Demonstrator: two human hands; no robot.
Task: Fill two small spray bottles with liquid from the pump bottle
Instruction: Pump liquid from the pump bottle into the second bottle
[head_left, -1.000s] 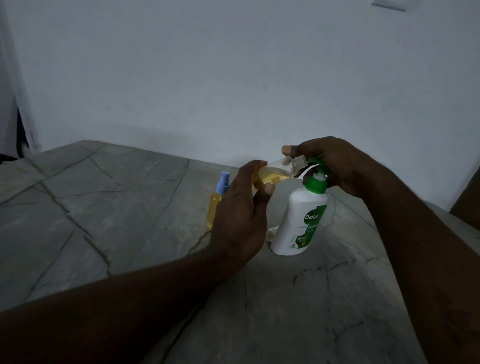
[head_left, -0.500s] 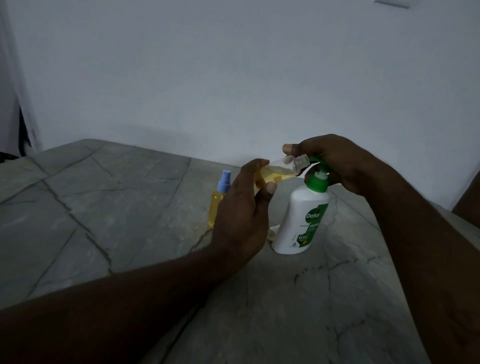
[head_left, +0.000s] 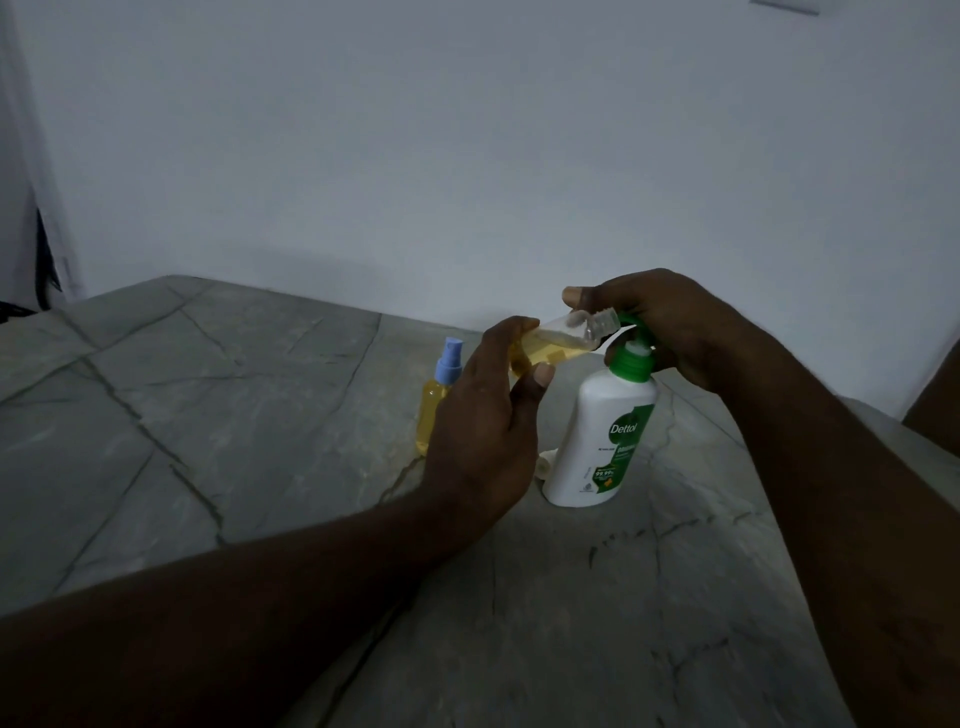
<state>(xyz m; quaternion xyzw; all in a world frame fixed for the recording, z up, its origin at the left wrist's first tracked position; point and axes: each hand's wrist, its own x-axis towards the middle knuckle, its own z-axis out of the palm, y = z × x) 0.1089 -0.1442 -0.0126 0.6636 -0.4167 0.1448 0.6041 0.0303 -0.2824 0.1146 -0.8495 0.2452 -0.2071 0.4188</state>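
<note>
Left hand (head_left: 483, 431) grips the open bottle (head_left: 550, 345) by its body, fingers and thumb curled round it. It is tilted almost level, its neck at the spout of the pump bottle (head_left: 602, 436), and looks partly filled with yellow liquid. Right hand (head_left: 670, 332) is curled over the green pump head.

The pump bottle stands on the desk (head_left: 208, 415). The capped bottle (head_left: 434, 410), yellow inside, stands just behind the left hand.

Assessment: the open bottle is light, thin-walled plastic, probably slick if soap runs down it. Hold mid-body and do not squeeze. The pump bottle is heavier and stable, and is best steadied at the collar.
</note>
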